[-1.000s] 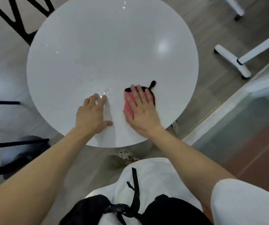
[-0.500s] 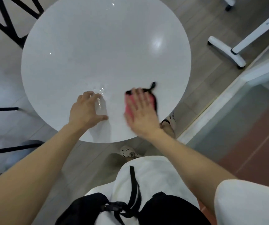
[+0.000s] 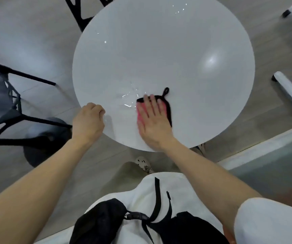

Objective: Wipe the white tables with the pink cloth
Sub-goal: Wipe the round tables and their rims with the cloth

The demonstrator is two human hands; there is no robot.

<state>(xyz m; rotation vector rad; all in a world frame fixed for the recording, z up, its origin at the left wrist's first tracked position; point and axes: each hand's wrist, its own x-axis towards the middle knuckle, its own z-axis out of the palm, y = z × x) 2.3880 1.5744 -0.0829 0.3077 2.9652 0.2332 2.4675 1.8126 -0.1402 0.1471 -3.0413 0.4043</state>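
The round white table (image 3: 159,59) fills the middle of the view, its far rim cut off by the top edge of the frame. A glare patch sits on its right half. To the left stands a black chair (image 3: 2,103), only partly in frame, and a second black frame (image 3: 82,13) pokes out from behind the table's far left edge. On the right, white legs (image 3: 289,92) of some piece of furniture run off the frame (what they belong to cannot be made out). A black bag (image 3: 106,222) hangs against the person's white top at the bottom.

The right hand (image 3: 152,120) lies flat with straight, slightly spread fingers, pressing the pink cloth (image 3: 139,114) onto the tabletop near the close rim. The hand hides most of the cloth: only a pink strip on its left, a black border on its right and a small black loop (image 3: 166,90) beyond the fingertips show. The left hand (image 3: 89,120) rests at the table's near-left rim, its fingers curled under, fingertips hidden, nothing seen in them. Water droplets (image 3: 127,100) glisten just left of the cloth, between the hands.
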